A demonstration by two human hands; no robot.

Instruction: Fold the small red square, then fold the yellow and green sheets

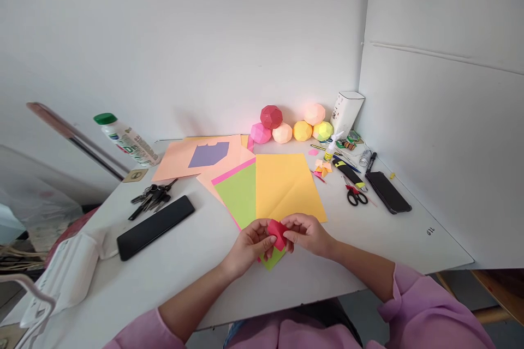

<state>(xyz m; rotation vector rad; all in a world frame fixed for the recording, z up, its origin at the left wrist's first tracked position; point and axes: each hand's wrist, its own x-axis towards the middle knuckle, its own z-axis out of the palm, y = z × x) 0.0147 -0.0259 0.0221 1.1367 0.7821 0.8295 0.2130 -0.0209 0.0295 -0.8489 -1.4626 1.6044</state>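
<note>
My left hand (250, 245) and my right hand (308, 234) meet over the near middle of the white table (196, 267). Both pinch a small folded piece of red paper (277, 233) between fingers and thumbs. Under the hands lie a green sheet (239, 192) and an orange-yellow sheet (286, 185); the green sheet's corner pokes out below the red piece. A pink edge shows beside the green sheet.
Several folded paper balls (286, 122) sit at the back wall beside a white box (346, 110). Scissors (356, 194), glue bottle (331, 148), pens and a phone (387, 191) lie right. Keys (150, 197), a black case (155, 226) and a bottle (126, 139) lie left.
</note>
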